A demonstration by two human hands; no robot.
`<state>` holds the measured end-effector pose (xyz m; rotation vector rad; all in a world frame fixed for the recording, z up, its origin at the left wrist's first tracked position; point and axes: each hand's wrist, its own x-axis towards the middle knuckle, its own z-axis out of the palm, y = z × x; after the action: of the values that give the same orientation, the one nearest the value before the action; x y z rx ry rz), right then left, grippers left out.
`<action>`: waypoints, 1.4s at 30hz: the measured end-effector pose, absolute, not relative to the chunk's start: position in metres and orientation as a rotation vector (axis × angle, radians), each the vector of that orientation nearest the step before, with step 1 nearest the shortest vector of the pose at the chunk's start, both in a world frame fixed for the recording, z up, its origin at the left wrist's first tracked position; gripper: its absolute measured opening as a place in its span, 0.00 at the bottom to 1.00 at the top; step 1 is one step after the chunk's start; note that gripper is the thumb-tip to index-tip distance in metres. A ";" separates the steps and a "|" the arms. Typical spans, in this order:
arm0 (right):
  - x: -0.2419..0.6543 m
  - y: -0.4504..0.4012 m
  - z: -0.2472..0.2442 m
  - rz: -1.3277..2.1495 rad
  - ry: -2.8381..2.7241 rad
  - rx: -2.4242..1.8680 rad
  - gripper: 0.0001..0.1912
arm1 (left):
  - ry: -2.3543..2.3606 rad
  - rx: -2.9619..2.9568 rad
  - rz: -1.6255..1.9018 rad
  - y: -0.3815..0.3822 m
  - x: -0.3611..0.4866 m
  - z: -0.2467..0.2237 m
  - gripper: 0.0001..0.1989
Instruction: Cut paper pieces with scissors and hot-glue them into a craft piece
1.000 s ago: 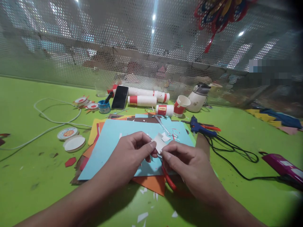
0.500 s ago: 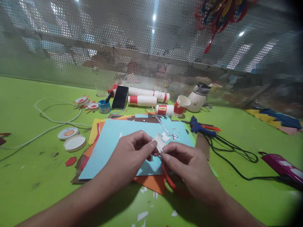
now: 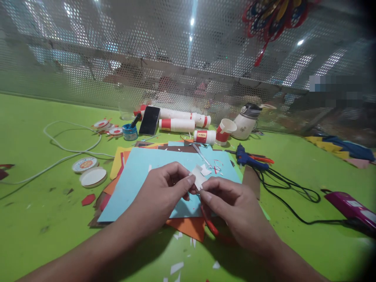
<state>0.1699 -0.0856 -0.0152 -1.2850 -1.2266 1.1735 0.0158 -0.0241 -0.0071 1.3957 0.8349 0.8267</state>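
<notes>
Between my hands is a small piece of white paper (image 3: pixel 199 179), held above a light blue sheet (image 3: pixel 132 184). My left hand (image 3: pixel 164 188) pinches its left edge between thumb and fingers. On the lower right corner of the piece, the fingertips of my right hand (image 3: pixel 232 199) are closed. Red-handled scissors (image 3: pixel 212 227) lie under my right hand, mostly hidden by it. Another white scrap (image 3: pixel 205 170) shows just behind the held piece. Beneath the blue sheet, a stack of coloured paper sticks out, with an orange sheet (image 3: pixel 188 228) at the front.
Rolls of paper cups (image 3: pixel 176 125), a red-and-white cup (image 3: pixel 225 132), a phone (image 3: pixel 149 120), a blue paint jar (image 3: pixel 130 132) and a kettle-like bottle (image 3: pixel 246 122) stand at the back. To the right lie a blue glue gun (image 3: pixel 249 158) and its cord. White scraps (image 3: pixel 177 268) litter the front.
</notes>
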 end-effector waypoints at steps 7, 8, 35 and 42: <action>0.169 -0.085 -0.018 1.198 -1.199 -1.267 0.07 | 0.813 1.391 0.816 -0.023 0.016 -0.007 0.08; 0.169 -0.084 -0.018 1.196 -1.201 -1.264 0.07 | 0.813 1.395 0.817 -0.024 0.016 -0.007 0.09; 0.168 -0.085 -0.020 1.076 -1.306 -1.301 0.06 | 0.825 1.377 0.815 -0.024 0.017 -0.006 0.09; 0.166 -0.086 -0.019 0.873 -1.411 -1.361 0.04 | 0.842 1.359 0.821 -0.024 0.018 -0.005 0.09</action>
<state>0.1656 -0.0856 -0.0192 -1.3613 -1.4108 0.8733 0.0176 -0.0237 -0.0046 1.3586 0.8419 0.8208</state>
